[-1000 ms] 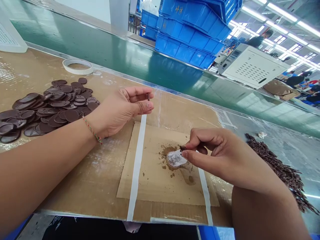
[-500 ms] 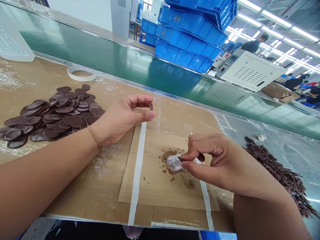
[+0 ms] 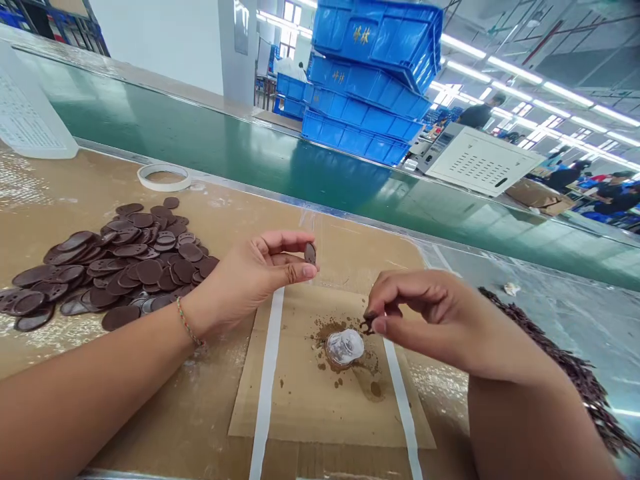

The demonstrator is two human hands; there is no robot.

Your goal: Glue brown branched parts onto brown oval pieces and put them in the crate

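Disc (image 3: 311,253), pinched by the left hand (image 3: 250,281) near the far edge of the cardboard sheet (image 3: 310,413), and a dark piece (image 3: 369,322), pinched by the right hand (image 3: 425,320) toward its right edge, could slip, since each pinch covers little surface.

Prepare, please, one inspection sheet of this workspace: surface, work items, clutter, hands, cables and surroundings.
Surface: brown table; cardboard sheet under two white strips, stained around a small translucent container.
Job's things: pile of brown oval pieces at left; heap of thin dark pieces at right.
Clutter: tape roll beyond the pile.
Hands: left hand pinches a brown oval piece; right hand pinches a small dark piece.
Cables: nothing seen.
Surroundings: green conveyor belt, stacked blue crates.
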